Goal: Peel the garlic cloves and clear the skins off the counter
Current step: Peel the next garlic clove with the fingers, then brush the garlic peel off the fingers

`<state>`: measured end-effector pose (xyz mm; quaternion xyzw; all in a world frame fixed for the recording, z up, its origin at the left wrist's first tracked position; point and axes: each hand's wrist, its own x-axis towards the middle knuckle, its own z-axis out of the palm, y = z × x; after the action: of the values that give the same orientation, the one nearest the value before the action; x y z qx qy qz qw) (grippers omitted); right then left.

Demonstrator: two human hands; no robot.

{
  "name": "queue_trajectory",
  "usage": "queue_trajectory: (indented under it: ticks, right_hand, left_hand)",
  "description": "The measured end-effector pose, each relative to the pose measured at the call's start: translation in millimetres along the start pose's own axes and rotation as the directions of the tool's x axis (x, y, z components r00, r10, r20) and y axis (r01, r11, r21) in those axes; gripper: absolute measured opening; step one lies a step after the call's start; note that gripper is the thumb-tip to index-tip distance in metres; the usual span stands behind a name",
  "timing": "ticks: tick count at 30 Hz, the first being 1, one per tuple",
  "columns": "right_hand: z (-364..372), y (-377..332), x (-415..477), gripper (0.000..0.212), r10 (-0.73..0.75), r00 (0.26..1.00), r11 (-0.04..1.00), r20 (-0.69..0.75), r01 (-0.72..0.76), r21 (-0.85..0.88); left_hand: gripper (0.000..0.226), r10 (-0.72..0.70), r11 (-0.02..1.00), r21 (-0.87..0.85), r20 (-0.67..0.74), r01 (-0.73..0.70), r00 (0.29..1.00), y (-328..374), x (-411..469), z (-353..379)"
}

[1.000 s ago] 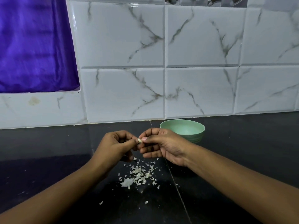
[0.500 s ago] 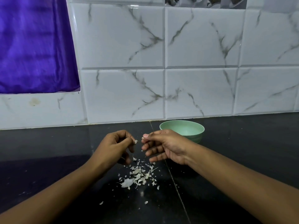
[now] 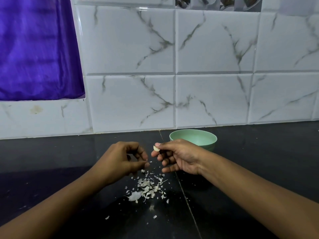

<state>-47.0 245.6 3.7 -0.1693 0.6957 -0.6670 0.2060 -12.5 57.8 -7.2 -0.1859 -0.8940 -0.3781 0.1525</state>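
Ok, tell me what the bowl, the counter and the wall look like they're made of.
Bowl: pale green, matte, evenly coloured, probably plastic or a similar composite.
Counter: black and glossy with faint reflections and a thin seam, likely polished stone, possibly granite.
Wall: glossy white tiles with grey marble-like veins and bevelled edges; probably glazed ceramic.

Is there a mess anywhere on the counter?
Yes. A heap of garlic skins lies scattered on the black counter below the hands, with stray flakes nearer the camera. The right hand pinches a garlic clove in front of the green bowl.
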Motion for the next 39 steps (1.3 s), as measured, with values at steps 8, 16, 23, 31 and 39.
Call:
queue_trajectory:
  ticks: [8, 16, 23, 31, 39]
  right_hand:
    - [4.4, 0.9, -2.1, 0.025, -0.021, 1.000, 0.996, 0.003, 0.022, -0.083]
    - [7.0, 5.2, 0.4, 0.034, -0.146, 0.984, 0.965, -0.101, 0.119, -0.234]
    - [-10.6, -14.8, -10.2, 0.014, -0.176, 0.984, 0.874, 0.024, 0.168, -0.457]
    - [-5.6, -12.3, -8.3, 0.026, -0.278, 0.957, 0.767, 0.079, 0.271, -0.582]
    - [-3.1, -7.2, -4.6, 0.037, -0.485, 0.875, 0.657, -0.008, 0.358, -0.664]
  left_hand:
    - [0.026, -0.048, 0.970, -0.239, -0.050, 0.035, 0.998, 4.3, -0.8, 2.0]
    - [0.007, -0.170, 0.885, -0.450, -0.066, 0.123, 0.983, 3.0, 0.9, 10.4]
    - [0.009, -0.295, 0.806, -0.540, -0.013, 0.242, 0.955, -1.2, 3.2, 7.7]
    - [0.009, -0.327, 0.783, -0.559, 0.002, 0.272, 0.945, 2.0, 0.5, 7.5]
    - [0.019, -0.350, 0.730, -0.615, 0.038, 0.297, 0.936, 3.1, 1.2, 9.2]
